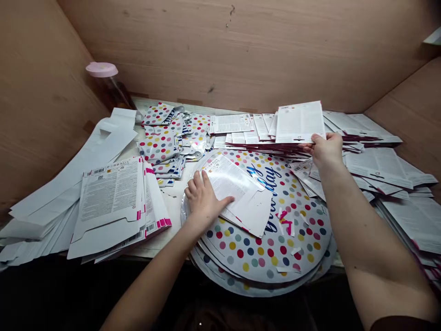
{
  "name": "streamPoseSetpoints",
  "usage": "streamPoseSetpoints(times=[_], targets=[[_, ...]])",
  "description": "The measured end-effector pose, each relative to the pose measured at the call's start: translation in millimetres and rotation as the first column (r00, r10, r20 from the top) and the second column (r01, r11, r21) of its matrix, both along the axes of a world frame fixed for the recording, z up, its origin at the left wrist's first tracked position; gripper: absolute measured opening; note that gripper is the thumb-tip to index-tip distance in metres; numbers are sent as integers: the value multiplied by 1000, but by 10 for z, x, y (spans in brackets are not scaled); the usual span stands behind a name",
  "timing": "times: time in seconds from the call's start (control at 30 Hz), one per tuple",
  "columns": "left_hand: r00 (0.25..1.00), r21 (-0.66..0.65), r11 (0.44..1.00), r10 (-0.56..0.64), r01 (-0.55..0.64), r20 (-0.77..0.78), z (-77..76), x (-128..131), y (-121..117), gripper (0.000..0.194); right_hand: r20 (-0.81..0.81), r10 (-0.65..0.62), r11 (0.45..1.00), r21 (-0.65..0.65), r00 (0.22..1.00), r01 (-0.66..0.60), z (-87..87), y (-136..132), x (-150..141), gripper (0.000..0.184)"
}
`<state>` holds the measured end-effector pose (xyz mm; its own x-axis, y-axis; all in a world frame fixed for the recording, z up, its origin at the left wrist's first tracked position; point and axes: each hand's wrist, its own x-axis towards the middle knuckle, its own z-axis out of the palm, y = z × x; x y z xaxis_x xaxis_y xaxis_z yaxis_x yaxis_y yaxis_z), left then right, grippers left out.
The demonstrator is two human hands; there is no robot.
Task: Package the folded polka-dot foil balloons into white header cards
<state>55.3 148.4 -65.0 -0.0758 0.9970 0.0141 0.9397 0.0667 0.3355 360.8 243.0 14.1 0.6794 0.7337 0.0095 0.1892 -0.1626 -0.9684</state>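
My right hand [325,149] pinches the lower right corner of a printed white cardboard sleeve [299,122], holding it above a row of similar sleeves [237,124] at the back. My left hand [205,197] lies with fingers and thumb spread on the left edge of another unfolded sleeve [237,188]. That sleeve rests flat on a stack of round polka-dot foil balloons [255,250] with blue "birthday" lettering. Small pink and white paper scraps [285,223] lie on the top balloon.
Folded dotted foil balloons [160,142] are piled at back left. Flat sleeves [110,202] and long white paper strips [72,184] lie on the left. More sleeves [379,168] cover the right. A pink-lidded bottle [113,87] stands by the cardboard walls [241,50].
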Motion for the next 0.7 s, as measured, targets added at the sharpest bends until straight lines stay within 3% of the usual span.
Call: streamPoseSetpoints(times=[0.07, 0.17, 0.2, 0.27, 0.33, 0.37, 0.4, 0.43, 0.53, 0.57, 0.6, 0.63, 0.7], targets=[[1000, -14, 1000, 23, -23, -11, -23, -19, 107, 125, 54, -50, 997, -59, 997, 54, 70, 74, 89, 23], [998, 9, 999, 39, -40, 56, -4, -153, 221, 117, 163, -69, 993, -87, 984, 84, 100, -240, -28, 53], [990, 40, 998, 49, -55, 131, 13, -198, 250, 111, 180, -27, 994, -98, 983, 45, 70, -420, -131, 55], [931, 119, 987, 55, -105, 362, 58, -261, 282, 91, 139, 155, 978, -160, 978, -132, -56, -827, -407, 41], [824, 190, 969, 25, -160, 566, 116, -285, 250, 66, -46, 383, 896, -223, 923, -383, -247, -1216, -722, 32], [765, 212, 963, -8, -169, 644, 146, -289, 204, 53, -209, 448, 850, -201, 869, -487, -349, -1382, -871, 34], [690, 216, 962, -42, -167, 723, 176, -292, 138, 43, -340, 449, 841, -152, 827, -519, -444, -1520, -1006, 37], [594, 206, 965, -69, -166, 801, 202, -298, 55, 37, -452, 421, 857, -86, 786, -509, -526, -1630, -1123, 41], [186, 134, 964, -92, -228, 978, 252, -348, -255, 35, -686, 323, 928, 95, 652, -360, -663, -1823, -1356, 47], [116, 122, 957, -95, -262, 989, 259, -378, -363, 33, -738, 311, 935, 124, 598, -334, -677, -1857, -1403, 48], [120, 136, 943, -104, -305, 987, 263, -414, -465, 30, -776, 304, 934, 130, 553, -331, -680, -1882, -1442, 48], [171, 178, 921, -124, -347, 977, 265, -453, -560, 26, -794, 296, 933, 120, 531, -340, -679, -1903, -1476, 47], [341, 319, 858, -183, -403, 922, 266, -541, -719, 20, -775, 302, 923, 93, 556, -373, -672, -1931, -1543, 47]])
